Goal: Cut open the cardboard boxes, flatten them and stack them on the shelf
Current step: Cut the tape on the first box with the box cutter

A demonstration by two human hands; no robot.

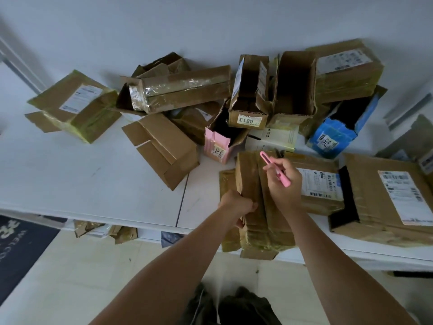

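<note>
A brown taped cardboard box [257, 200] lies at the near edge of the white table [82, 179], its near end hanging a little past the edge. The person's left hand [236, 206] grips the box's near left side, fingers curled around the cardboard. The right hand [284, 184] is closed around a pink box cutter [275, 168] and holds it above the top of the box, with the cutter's far end pointing toward the far left; whether the tip touches the cardboard cannot be told.

Just right of this box lies a flat box with a white shipping label [321, 184], and right of that a larger labelled box [393, 200] with a dark open gap at its left end. Farther back sits a heap of opened boxes: a pink box [216, 146], a small upright box marked 8813 [249, 95], a tall open box [295, 85] beside it, a blue box marked 2782 [335, 137] and a white carton [271, 137]. To the far left, a box wrapped in yellowish tape [75, 106] stands apart from the heap, and a plain open box [164, 148] lies on its side between it and the pink box.

Under the table, flattened cardboard pieces [103, 229] lie on a lower shelf. A dark doormat [21, 249] lies on the tiled floor at the near left.
</note>
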